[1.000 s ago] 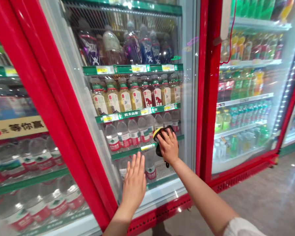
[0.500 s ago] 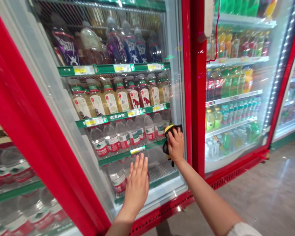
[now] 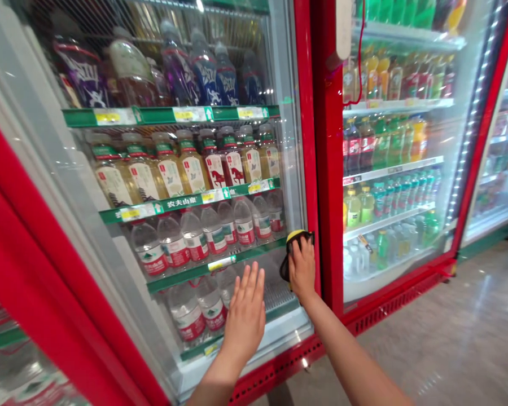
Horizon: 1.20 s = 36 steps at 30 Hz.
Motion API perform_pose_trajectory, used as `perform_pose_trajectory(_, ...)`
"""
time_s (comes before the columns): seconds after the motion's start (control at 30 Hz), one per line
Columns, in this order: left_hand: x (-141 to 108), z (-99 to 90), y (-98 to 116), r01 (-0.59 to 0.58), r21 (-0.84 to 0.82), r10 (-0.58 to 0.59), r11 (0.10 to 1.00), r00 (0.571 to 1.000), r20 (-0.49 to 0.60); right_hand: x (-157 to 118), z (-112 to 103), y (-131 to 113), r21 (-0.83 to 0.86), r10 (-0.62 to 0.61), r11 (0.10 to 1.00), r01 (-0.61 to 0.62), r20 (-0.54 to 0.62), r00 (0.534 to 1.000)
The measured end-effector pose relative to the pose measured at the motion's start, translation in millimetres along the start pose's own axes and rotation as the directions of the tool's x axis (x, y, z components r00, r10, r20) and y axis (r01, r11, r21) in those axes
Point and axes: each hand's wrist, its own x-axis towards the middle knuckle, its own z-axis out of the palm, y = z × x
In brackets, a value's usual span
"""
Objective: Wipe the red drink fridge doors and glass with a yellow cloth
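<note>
My right hand [image 3: 303, 265] presses a black-and-yellow pad [image 3: 295, 234] to the glass door [image 3: 271, 270], close to its right edge. Fingers lie over the pad, so much of it is hidden. Lower and to the left, my left hand [image 3: 246, 307] is flat with fingers stretched upward, holding nothing. Its palm faces the glass; whether it touches I cannot tell. Behind the door, water bottles [image 3: 214, 231] with red-and-white labels line a shelf, and larger water bottles [image 3: 186, 316] stand below. Tea bottles [image 3: 193, 169] fill the shelf above.
A red frame [image 3: 307, 141] borders the door on the right. Beyond it stands another lit drinks cooler [image 3: 389, 163], with a red cord [image 3: 361, 62] hanging at its left. Another red frame [image 3: 34, 282] crosses the lower left. Shiny floor [image 3: 440, 338] shows at lower right.
The view has shifted, moving the cooler leftward in the picture. Against the glass, my right hand and the pad have slid slightly right and down. My left hand has moved right, still flat.
</note>
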Motion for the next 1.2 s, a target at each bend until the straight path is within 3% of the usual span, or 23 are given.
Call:
perform_pose_trajectory(0.07,-1.7,1.1,1.7,-0.008,0.001,0.008,1.0,1.0,0.0,-18.1,4.7,-10.4,-0.009,-0.002,1.0,0.002,0.024,1.0)
perform_pose_trajectory(0.13,-0.9,1.3,1.6,-0.021,0.004,0.021,1.0,1.0,0.002,-16.5,5.9,-22.4,0.008,-0.084,0.996,0.084,0.076,0.994)
perform_pose_trajectory(0.2,2.2,0.8,0.8,-0.021,0.003,0.021,1.0,1.0,-0.003,5.1,1.9,-27.7,0.041,-0.191,0.981,0.188,0.13,0.973)
perform_pose_trajectory(0.27,5.6,0.5,0.3,-0.01,0.001,0.01,1.0,1.0,-0.012,32.9,-5.3,-22.4,0.056,-0.216,0.976,0.21,0.145,0.965)
perform_pose_trajectory(0.37,6.9,3.4,1.7,-0.006,-0.003,0.006,1.0,1.0,-0.013,50.4,-11.8,-1.8,0.036,-0.033,0.999,0.03,0.069,0.997)
perform_pose_trajectory(0.5,6.9,14.1,8.7,-0.028,-0.019,0.028,0.999,1.0,0.001,11.8,-1.4,17.7,0.1,0.245,0.964,-0.245,0.006,0.969)
perform_pose_trajectory(0.63,23.0,26.1,20.5,-0.097,-0.036,0.097,0.995,0.995,0.023,-28.4,11.8,19.6,0.214,0.355,0.907,-0.362,0.073,0.932)
perform_pose_trajectory(0.77,55.7,35.4,33.8,-0.187,-0.05,0.189,0.981,0.981,0.052,-21.8,12.6,19.3,0.287,0.411,0.855,-0.431,0.133,0.902)
perform_pose_trajectory(0.87,79.4,38.5,39.3,-0.207,-0.057,0.21,0.977,0.976,0.049,10.8,8.6,20.7,0.317,0.444,0.831,-0.457,0.115,0.888)
perform_pose_trajectory(1.0,94.5,39.2,37.7,-0.164,-0.051,0.164,0.985,0.986,-0.003,42.5,0.9,25.3,0.325,0.34,0.883,-0.338,0.052,0.939)
perform_pose_trajectory(1.1,91.8,43.1,35.3,-0.155,-0.044,0.154,0.987,0.988,-0.018,17.9,-0.2,30.1,0.273,0.252,0.928,-0.255,0.047,0.967)
perform_pose_trajectory(1.2,86.3,48.9,35.3,-0.166,-0.025,0.166,0.986,0.986,-0.012,-21.6,3.0,34.8,0.233,0.261,0.934,-0.269,0.065,0.963)
